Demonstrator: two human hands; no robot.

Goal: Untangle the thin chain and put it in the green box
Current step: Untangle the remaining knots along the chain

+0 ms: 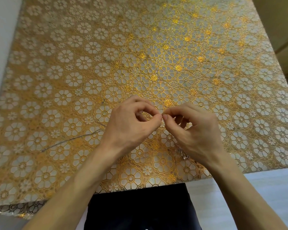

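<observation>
A thin silver chain [73, 140] trails across the gold flowered tablecloth [106, 55], from a loose end at lower left up to my left hand [130, 123]. My left hand pinches the chain between thumb and forefinger. My right hand [191, 128] pinches it too, and the fingertips of both hands meet over the cloth. A small silvery clump [182, 153], perhaps more chain, shows under my right wrist. The part between the fingers is too fine to make out. No green box is in view.
The tablecloth covers the whole table, with its near edge [140, 186] just in front of my dark-clothed lap. A pale wall runs along the left side and pale flooring shows at the right.
</observation>
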